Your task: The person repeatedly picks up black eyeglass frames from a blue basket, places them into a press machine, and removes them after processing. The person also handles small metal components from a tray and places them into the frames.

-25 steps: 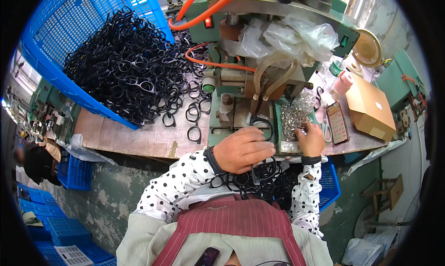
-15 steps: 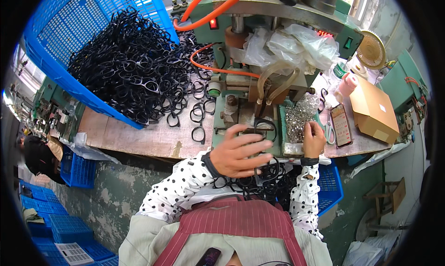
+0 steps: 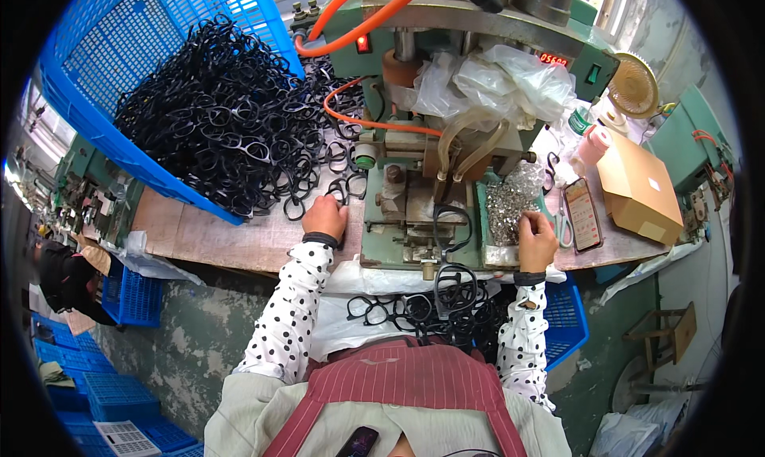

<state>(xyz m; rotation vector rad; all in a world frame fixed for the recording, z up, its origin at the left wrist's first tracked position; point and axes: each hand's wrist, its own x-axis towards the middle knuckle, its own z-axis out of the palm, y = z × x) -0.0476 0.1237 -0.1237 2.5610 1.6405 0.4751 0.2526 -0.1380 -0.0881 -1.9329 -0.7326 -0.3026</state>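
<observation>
Black plastic eyeglass frame with two rounded rings (image 3: 443, 255) extends from the silvery metal fixture (image 3: 420, 250) of the green metal press (image 3: 345, 66) toward the person. To its left, the left hand (image 3: 323, 218) curls at loose black frames (image 3: 346, 188), whether gripping one I cannot tell; the right hand (image 3: 537, 243), fingertips drawn narrowly together, is at the green tray (image 3: 481, 210) of small silvery parts (image 3: 504, 206), any held piece hidden

At nine o'clock the left hand (image 3: 324, 218) partly hides an eyeglass frame (image 3: 338, 192); at three, whether the right hand (image 3: 538, 246) pinches anything is too small to tell. The top edge cuts off the blue crate (image 3: 119, 43) at ten and the machine (image 3: 406, 145) at one.
</observation>
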